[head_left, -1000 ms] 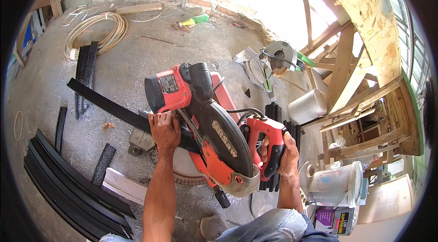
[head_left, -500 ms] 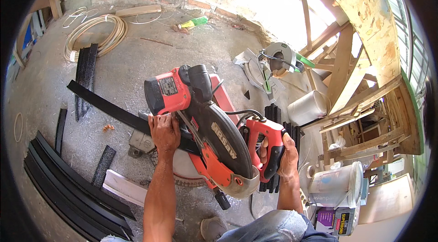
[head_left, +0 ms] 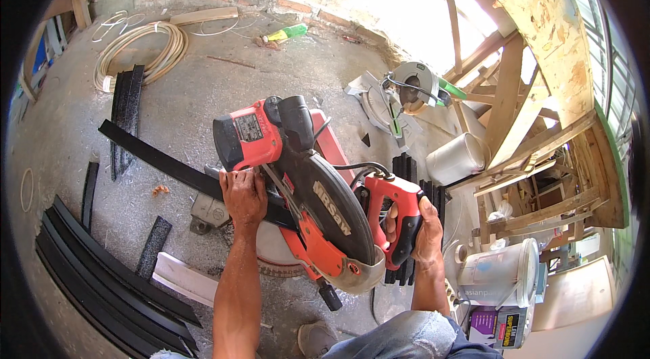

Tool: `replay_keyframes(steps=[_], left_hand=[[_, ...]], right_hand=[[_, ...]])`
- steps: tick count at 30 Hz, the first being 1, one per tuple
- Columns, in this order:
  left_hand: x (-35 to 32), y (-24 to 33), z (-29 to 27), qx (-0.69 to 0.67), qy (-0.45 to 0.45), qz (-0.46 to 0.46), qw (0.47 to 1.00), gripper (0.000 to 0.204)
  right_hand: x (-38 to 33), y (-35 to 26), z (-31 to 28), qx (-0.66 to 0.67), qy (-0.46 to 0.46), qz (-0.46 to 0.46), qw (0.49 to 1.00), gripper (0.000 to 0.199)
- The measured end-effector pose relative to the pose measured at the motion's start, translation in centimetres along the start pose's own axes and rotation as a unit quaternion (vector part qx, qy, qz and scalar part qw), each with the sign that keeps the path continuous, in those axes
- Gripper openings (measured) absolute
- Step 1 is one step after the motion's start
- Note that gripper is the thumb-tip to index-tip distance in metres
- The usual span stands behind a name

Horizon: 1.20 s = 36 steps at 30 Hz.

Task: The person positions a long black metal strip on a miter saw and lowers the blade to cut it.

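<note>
Holding a long, narrow black strip [head_left: 162, 158], reaching from nine o'clock to a central red-and-black mitre saw [head_left: 332, 203], under closed fingers of the left hand [head_left: 245, 196] at eight o'clock, apparently for steadiness; gripping the saw's looped red-and-black handle [head_left: 406, 223] with fingers of the right hand [head_left: 428, 237] at four o'clock, probably for control.

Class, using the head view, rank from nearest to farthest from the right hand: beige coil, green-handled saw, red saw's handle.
1. Red saw's handle: gripped by the right hand.
2. Green-handled saw: beyond, upper right.
3. Beige coil: far upper left.
</note>
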<state>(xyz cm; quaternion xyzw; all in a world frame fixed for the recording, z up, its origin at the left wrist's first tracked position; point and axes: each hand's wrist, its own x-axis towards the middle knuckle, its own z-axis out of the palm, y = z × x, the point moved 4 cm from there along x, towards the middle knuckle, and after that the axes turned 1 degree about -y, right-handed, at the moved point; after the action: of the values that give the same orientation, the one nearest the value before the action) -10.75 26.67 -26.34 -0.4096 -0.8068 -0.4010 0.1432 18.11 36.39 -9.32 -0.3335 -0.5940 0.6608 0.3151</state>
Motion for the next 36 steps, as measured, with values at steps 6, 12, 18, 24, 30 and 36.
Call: replay_keyframes(steps=[6, 12, 18, 24, 30, 36], left_hand=[[0.05, -0.08, -0.18, 0.011, 0.007, 0.005, 1.000, 0.030], [0.13, 0.06, -0.16, 0.004, -0.026, -0.014, 1.000, 0.030], [0.17, 0.10, -0.37, -0.001, -0.027, -0.012, 1.000, 0.029], [0.08, -0.02, -0.18, 0.007, -0.023, -0.011, 1.000, 0.029], [0.19, 0.09, -0.14, 0.001, -0.024, -0.020, 1.000, 0.029], [0.14, 0.16, -0.36, 0.009, -0.029, -0.016, 0.999, 0.029]], right_hand=[[-0.02, -0.06, 0.13, 0.003, -0.006, -0.001, 1.000, 0.065], [-0.05, 0.00, -0.02, 0.006, -0.005, -0.001, 1.000, 0.064], [0.03, -0.15, 0.20, -0.003, -0.005, -0.010, 1.000, 0.065], [-0.02, -0.04, 0.16, 0.005, -0.002, -0.006, 1.000, 0.064], [-0.03, 0.11, -0.02, 0.010, -0.002, -0.001, 1.000, 0.064], [-0.11, -0.05, 0.03, 0.010, -0.004, 0.015, 1.000, 0.065]])
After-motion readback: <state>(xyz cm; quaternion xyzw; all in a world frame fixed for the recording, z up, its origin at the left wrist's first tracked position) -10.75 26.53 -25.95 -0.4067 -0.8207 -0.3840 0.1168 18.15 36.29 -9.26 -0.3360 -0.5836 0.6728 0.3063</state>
